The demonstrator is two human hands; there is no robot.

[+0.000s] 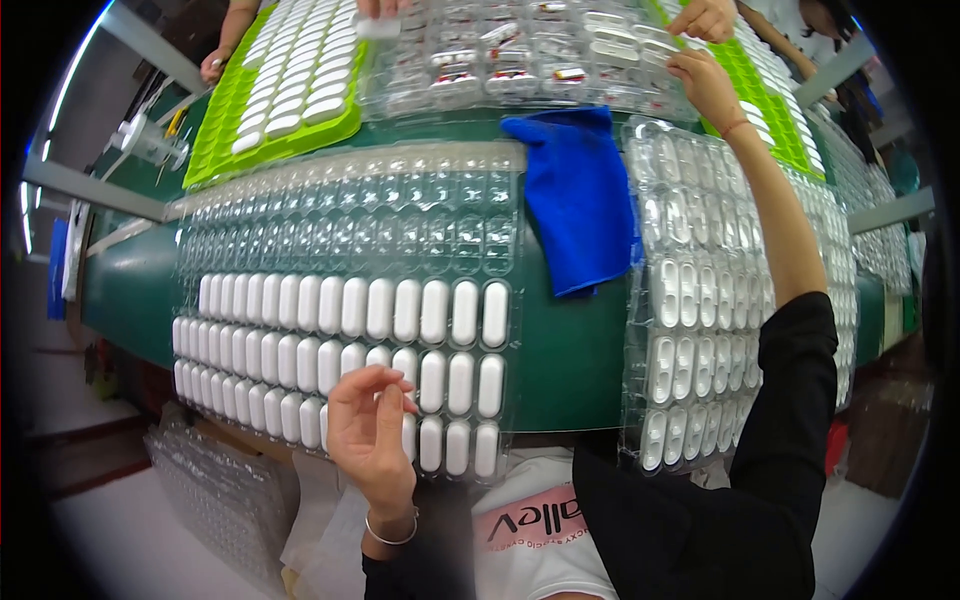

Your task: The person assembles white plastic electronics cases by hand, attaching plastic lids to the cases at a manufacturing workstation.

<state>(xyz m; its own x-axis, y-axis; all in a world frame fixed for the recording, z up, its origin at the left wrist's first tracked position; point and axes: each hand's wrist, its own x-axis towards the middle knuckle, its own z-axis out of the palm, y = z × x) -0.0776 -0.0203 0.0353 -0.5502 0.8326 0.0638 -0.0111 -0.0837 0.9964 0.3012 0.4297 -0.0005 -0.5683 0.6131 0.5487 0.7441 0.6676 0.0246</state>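
Note:
My left hand [372,432] hovers over the near tray of white oval cases [435,308], fingers loosely curled and apart, with nothing visible between them. Cases fill its nearer rows; the farther rows show bare clear plastic [345,240]. My right arm stretches far forward. At its end my right hand [708,88] is closed, fingertips together at the right edge of a clear tray of small red, white and metallic parts [500,60]. White oval shells [612,42] lie there beside my fingertips. Whatever that pinch holds is too small to make out.
A blue cloth glove [580,200] lies between the near trays. Clear trays of white oval shells [700,295] lie under my right arm. Green trays [335,130] flank the parts tray. Other people's hands [708,18] work across the table; metal posts [110,190] stand at the sides.

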